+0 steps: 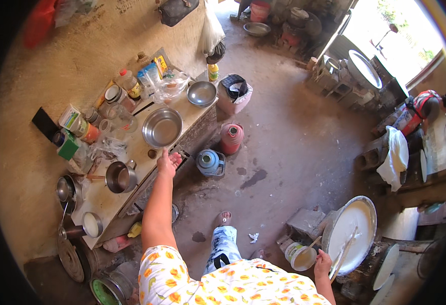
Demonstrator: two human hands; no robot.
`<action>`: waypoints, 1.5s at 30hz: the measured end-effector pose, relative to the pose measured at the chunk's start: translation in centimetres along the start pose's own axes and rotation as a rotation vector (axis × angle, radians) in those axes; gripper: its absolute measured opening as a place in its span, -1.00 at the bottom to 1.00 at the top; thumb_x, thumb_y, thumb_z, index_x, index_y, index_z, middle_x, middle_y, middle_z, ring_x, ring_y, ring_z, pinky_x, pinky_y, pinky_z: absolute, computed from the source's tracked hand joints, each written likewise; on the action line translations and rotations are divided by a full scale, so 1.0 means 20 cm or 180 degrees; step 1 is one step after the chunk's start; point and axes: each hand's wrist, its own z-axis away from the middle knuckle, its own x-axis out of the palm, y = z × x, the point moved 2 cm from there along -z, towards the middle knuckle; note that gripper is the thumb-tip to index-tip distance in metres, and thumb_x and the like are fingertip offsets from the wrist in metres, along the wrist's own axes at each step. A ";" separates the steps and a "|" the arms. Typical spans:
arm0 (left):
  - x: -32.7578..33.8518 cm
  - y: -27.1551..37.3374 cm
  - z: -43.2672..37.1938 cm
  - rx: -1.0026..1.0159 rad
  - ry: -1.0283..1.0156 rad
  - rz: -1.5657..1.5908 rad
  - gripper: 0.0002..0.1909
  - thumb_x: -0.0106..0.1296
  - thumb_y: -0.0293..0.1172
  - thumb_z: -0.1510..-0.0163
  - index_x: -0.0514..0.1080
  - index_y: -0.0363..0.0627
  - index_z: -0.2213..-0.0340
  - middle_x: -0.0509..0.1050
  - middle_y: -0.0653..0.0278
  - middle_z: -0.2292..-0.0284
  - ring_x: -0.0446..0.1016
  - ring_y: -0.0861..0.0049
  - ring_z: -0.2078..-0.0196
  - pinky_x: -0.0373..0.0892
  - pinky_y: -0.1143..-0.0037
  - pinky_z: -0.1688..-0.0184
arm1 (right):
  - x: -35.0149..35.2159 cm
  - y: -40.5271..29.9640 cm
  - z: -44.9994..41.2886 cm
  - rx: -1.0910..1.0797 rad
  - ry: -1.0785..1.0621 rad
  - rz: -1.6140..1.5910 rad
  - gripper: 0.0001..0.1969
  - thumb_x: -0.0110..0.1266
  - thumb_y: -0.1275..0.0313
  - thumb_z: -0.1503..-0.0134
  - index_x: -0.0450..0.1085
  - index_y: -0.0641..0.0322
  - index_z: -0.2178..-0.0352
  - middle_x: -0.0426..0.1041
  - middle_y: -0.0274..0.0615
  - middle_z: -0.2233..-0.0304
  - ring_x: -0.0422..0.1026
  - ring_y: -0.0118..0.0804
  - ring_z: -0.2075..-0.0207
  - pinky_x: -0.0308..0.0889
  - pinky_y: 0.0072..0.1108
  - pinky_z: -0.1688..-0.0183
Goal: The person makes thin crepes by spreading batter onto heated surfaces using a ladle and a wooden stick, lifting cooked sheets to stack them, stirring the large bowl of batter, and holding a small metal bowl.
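My left hand [168, 163] reaches over the table's front edge, fingers apart and holding nothing visible. Its fingertips come close to the rim of a wide steel bowl [162, 127]; whether they touch it I cannot tell. A small brown round object [152, 154] lies on the tabletop just left of that hand. At the lower right, my right hand [323, 263] hangs beside a large basin [368, 206] of white liquid. Wooden sticks [344, 251] lean in the basin near this hand. A plastic tub [297, 257] with a stirring stick is close to its fingers. The grip is unclear.
Jars, bottles and bags crowd the wooden table [139, 167], with a steel pot [121, 177] and a smaller steel bowl [201, 93]. A blue flask [209, 163] and a red flask [231, 138] stand on the floor [284, 152]. Another person [423, 112] bends at the right.
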 end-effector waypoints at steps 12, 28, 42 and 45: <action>0.11 0.12 -0.08 0.0492 0.0805 -0.0258 -0.76 -0.27 -0.49 -0.01 0.29 -0.32 0.27 0.46 0.10 0.56 0.44 0.46 0.67 0.35 0.61 0.73 | 0.16 -0.57 -0.23 -0.0307 -0.0624 -0.0069 -0.73 -0.08 0.67 0.08 0.46 0.22 0.34 0.40 -0.10 0.57 0.41 -0.16 0.50 0.32 -0.47 0.39; 0.90 -1.00 1.32 -0.0681 -0.1593 -0.2339 -0.77 -0.24 -0.50 -0.03 0.37 -0.44 0.48 0.45 0.11 0.65 0.42 0.47 0.73 0.33 0.59 0.77 | -0.04 -0.94 -0.82 -0.1037 -0.0437 -0.1606 -0.70 0.00 0.64 0.16 0.43 0.18 0.32 0.40 -0.12 0.40 0.39 -0.10 0.37 0.33 -0.43 0.31; 1.72 -2.03 2.07 -0.1355 -0.2983 -0.4476 -0.82 -0.25 -0.53 0.01 0.29 -0.46 0.48 0.41 0.04 0.67 0.42 0.38 0.75 0.35 0.51 0.79 | -0.17 0.38 -0.90 0.3069 -0.2169 -0.4189 -0.73 -0.22 0.36 -0.09 0.36 0.30 0.53 0.38 -0.17 0.70 0.29 -0.38 0.83 0.10 -0.59 0.87; 1.78 -2.12 2.12 -0.1475 -0.2903 -0.4709 -0.82 -0.26 -0.54 0.02 0.29 -0.47 0.45 0.42 0.03 0.65 0.42 0.37 0.75 0.35 0.50 0.79 | -0.34 0.61 -1.01 0.1896 -0.1114 -0.5516 -0.77 -0.21 0.38 -0.09 0.37 0.29 0.46 0.42 -0.12 0.62 0.35 -0.33 0.72 0.27 -0.58 0.69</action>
